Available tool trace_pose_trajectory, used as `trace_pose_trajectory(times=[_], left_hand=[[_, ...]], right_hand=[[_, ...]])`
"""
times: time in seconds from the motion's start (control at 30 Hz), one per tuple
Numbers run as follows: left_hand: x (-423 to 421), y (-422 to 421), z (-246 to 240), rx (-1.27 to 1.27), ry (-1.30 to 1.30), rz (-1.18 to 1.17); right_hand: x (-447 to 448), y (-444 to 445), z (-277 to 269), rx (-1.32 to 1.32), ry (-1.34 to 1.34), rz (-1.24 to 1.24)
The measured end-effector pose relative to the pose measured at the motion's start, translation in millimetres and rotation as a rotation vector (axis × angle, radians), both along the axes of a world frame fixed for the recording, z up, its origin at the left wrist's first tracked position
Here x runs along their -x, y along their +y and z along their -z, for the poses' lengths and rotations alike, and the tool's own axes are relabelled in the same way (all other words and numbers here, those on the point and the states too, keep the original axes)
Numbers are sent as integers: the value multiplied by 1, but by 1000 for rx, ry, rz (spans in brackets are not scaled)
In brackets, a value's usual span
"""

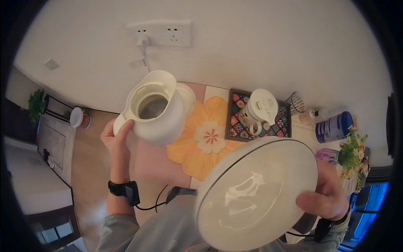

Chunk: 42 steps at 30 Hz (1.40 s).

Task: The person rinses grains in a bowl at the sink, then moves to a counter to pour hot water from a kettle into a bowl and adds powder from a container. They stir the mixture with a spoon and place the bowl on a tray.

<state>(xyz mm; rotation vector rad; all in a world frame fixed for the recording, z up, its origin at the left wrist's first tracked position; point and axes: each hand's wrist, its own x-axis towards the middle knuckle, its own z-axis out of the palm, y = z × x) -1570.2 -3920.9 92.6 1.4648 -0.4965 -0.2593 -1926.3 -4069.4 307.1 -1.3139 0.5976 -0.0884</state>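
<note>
My left hand (118,135) grips the handle of a white lidless pitcher (160,126), raised over the left part of the table; its wide mouth shows a dark inside. My right hand (327,192) holds a large white bowl (252,195) with a dark rim by its right edge, tilted so that its glossy inside faces me. Whether the bowl holds anything cannot be told. Between and beyond them lies an orange flower-shaped placemat (192,151) with a pale centre. A glass jug with a white lid (263,105) stands on a patterned tray (233,137).
A round white base (188,96) is partly hidden behind the pitcher. Right of the tray are a printed glass (297,102), a blue canister (335,127) and a vase of flowers (329,156). A plug with a cord sits in the wall socket (174,34). A white bucket (79,118) stands at left.
</note>
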Motion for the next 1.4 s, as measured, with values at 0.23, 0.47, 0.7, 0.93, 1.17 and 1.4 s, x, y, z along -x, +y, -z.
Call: trace_pose_trajectory(times=[0.23, 0.47, 0.7, 0.93, 1.17, 1.4], left_hand=[[-4, -32, 14, 76, 94, 16], [-13, -68, 25, 159, 73, 55], [-12, -83, 36, 107, 112, 110], [-10, -81, 56, 43, 67, 147], [-28, -59, 80, 155, -68, 345], [-54, -25, 107, 150, 82, 212]], right_hand=[[8, 1, 61, 14, 106, 261], [10, 5, 95, -47, 160, 408], [-10, 2, 108, -106, 107, 419], [-50, -10, 110, -43, 92, 341], [-112, -22, 114, -114, 115, 157], [-178, -36, 129, -284, 171, -13]])
